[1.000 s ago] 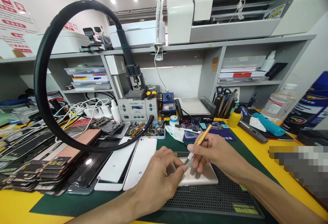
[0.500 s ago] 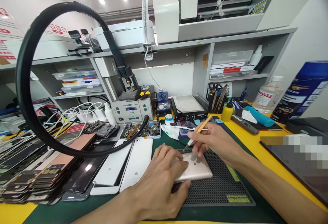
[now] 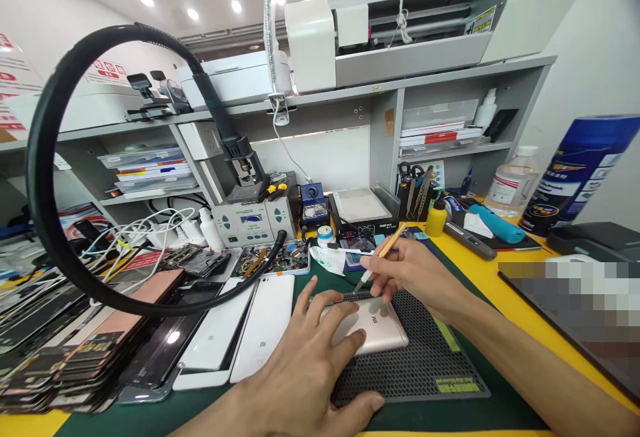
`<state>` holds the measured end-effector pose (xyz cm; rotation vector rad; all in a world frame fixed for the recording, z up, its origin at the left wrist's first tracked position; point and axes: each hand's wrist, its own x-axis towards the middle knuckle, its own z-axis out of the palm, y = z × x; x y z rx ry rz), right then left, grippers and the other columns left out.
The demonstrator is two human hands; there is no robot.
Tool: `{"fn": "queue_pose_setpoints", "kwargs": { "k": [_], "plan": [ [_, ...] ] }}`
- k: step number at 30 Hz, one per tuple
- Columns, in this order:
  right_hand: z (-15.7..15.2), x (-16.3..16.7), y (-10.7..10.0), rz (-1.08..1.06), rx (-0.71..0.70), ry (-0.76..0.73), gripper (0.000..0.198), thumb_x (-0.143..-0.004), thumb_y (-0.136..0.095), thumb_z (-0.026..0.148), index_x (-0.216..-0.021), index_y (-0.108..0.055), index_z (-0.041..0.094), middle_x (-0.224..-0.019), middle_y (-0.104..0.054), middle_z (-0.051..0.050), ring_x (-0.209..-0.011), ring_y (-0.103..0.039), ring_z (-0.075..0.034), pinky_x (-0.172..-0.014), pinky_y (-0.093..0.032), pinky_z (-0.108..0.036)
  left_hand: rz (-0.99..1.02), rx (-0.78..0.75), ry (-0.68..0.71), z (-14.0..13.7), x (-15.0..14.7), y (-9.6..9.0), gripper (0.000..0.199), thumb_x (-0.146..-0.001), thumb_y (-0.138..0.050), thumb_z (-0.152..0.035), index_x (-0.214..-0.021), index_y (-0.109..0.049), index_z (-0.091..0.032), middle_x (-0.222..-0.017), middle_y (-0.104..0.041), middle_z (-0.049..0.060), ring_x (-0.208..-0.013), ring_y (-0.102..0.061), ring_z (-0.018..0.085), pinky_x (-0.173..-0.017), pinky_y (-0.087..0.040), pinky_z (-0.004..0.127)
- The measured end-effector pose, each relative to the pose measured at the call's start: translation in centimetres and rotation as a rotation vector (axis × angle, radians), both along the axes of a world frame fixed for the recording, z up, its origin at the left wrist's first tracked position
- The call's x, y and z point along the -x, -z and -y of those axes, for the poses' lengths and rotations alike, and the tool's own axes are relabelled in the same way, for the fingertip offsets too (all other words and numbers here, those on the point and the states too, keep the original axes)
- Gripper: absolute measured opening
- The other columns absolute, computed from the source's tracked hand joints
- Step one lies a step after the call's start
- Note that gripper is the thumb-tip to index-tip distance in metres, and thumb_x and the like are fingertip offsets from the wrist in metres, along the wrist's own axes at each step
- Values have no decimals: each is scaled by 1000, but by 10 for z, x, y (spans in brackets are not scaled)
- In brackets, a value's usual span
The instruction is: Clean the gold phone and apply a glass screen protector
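The right hand grips a knife near a phone, the left hand splayed against the phone's end

A hot-air station and stacked phone parts show a repair workshop.

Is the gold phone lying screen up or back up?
Back up: the phone shows its MI logo on top.

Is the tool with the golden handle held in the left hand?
No, the right hand grips the golden-handled tool.
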<state>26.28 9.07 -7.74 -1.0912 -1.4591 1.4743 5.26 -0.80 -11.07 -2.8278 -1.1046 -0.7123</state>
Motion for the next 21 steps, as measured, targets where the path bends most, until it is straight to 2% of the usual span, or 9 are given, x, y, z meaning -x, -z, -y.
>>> {"fn": "queue_pose_setpoints", "kwargs": {
  "k": [3, 8, 14, 21],
  "plan": [
    [0, -1, 0, -1, -5, 0, 37, -76, -89, 37, -81, -58, 18, -66, -70, -2, -54, -70, -17, -43, -56, -23, 81, 3, -9, 0, 2, -1, 45, -82, -74, -35, -120, -62, -14, -126, -59, 16, -124, -49, 36, -116, -26, 71],
    [0, -3, -3, 8, -16, 4, 35, -77, -88, 37, -82, -60, 18, -65, -69, -3, -56, -70, -18, -44, -56, -24, 162, 24, -42, 1, 7, -4, 28, -86, -66, -23, -113, -62, -16, -119, -59, 14, -118, -52, 31, -109, -38, 62],
    [0, -4, -3, 17, -19, -1, 34, -78, -87, 37, -81, -60, 17, -67, -69, -3, -58, -71, -19, -46, -56, -24, 70, -15, -49, 2, 7, -1, 40, -82, -73, -33, -116, -63, -13, -124, -61, 17, -122, -51, 37, -114, -30, 70],
    [1, -3, -3, 11, -19, -10, 40, -72, -91, 42, -80, -60, 17, -65, -68, -3, -57, -70, -18, -46, -55, -24, 10, -27, -26, 7, 3, 0, 54, -81, -75, -36, -126, -59, -11, -130, -62, 19, -125, -52, 39, -115, -31, 74]
  ]
}}
